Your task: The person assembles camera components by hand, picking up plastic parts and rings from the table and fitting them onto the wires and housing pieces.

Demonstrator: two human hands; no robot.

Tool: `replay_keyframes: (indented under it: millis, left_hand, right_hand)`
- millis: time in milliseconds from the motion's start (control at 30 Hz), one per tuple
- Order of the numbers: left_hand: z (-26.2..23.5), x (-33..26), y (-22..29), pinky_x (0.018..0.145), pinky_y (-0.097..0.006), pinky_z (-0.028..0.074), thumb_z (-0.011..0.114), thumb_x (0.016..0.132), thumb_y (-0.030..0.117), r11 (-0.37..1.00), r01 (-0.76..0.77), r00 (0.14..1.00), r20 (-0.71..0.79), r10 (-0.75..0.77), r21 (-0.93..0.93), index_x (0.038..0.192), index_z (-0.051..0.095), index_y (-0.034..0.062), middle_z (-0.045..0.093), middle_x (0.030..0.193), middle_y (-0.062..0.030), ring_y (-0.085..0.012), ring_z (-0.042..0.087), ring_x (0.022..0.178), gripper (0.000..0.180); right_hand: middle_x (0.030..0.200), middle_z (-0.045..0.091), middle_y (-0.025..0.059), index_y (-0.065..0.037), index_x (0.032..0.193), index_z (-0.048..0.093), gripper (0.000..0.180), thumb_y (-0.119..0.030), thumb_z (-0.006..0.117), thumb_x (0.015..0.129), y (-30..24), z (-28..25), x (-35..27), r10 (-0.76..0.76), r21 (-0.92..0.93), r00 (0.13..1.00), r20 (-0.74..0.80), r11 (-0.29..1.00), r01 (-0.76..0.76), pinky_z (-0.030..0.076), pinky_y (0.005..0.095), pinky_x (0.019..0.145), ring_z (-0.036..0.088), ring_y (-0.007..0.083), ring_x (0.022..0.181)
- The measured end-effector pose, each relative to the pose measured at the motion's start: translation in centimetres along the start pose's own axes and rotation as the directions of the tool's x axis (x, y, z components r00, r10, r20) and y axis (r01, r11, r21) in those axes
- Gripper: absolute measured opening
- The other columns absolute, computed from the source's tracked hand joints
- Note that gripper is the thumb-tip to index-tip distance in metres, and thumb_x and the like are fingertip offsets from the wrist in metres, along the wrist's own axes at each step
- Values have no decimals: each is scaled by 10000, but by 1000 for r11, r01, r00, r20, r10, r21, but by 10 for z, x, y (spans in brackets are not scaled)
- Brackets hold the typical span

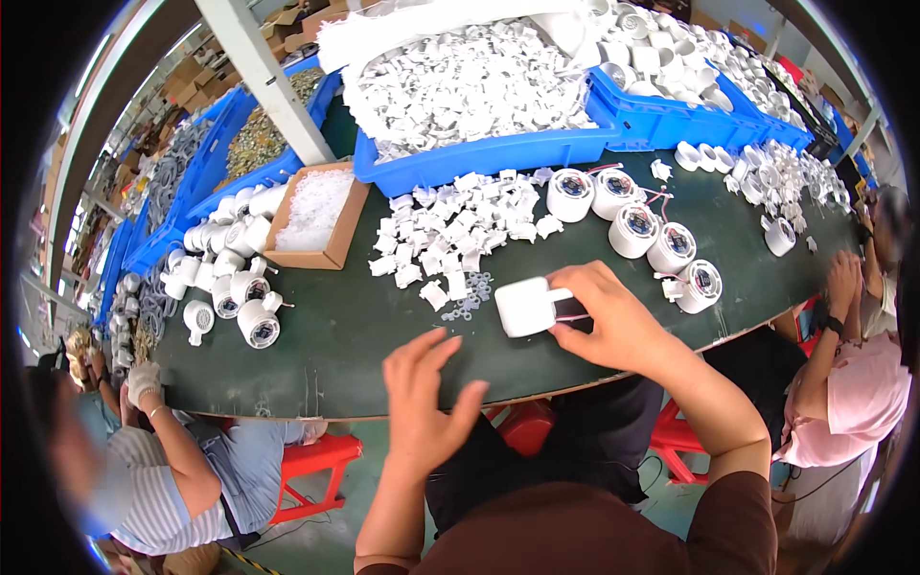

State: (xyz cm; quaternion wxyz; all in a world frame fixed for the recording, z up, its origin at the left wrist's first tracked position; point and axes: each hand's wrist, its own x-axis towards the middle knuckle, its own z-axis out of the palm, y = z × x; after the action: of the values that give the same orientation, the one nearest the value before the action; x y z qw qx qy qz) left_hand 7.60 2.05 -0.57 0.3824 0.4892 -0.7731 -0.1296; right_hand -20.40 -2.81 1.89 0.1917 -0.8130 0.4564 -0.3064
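A green worktable (331, 359) curves across the view, edged along its far side with blue bins. The middle bin (489, 161) is heaped with small white plastic pieces; the right-hand bin (690, 129) carries white cup-shaped parts. Beside a pale metal post (268, 86), another bin (254, 180) contains yellowish small parts. An open cardboard box (352, 220) of fine white bits sits near it. At the left, a co-worker in a striped top (163, 489) sits on a red stool (321, 470); at the right is a co-worker in a pink shirt (867, 393) with a dark wristband (835, 325). Brown cartons (192, 81) are piled in the background.
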Motion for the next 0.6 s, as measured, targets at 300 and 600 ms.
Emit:
replay_keyframes:
  millis: [300, 600]
  left_hand:
    - [19, 30, 37, 999, -457, 459, 776, 863, 253, 966, -223, 959, 150, 242, -129, 1472, 450, 30, 544, 1362, -175, -363, 548, 1185, 726]
    - [16, 15, 33, 985, -446, 465, 713, 894, 147, 975, -54, 992, 103, 78, -218, 1333, 530, -6, 558, 1319, -183, -373, 554, 1160, 500]
  right_hand:
    - [1056, 628, 139, -26, 1198, 576, 448, -57, 751, 788, -49, -5, -8, -217, -44, 975, 52, 975, 220, 543, 431, 788, 637, 350, 924]
    - [1018, 676, 79, -56, 1266, 621, 376, -7, 713, 906, -55, 2, -16, 15, 432, 985, 169, 898, -88, 554, 306, 759, 677, 183, 894]
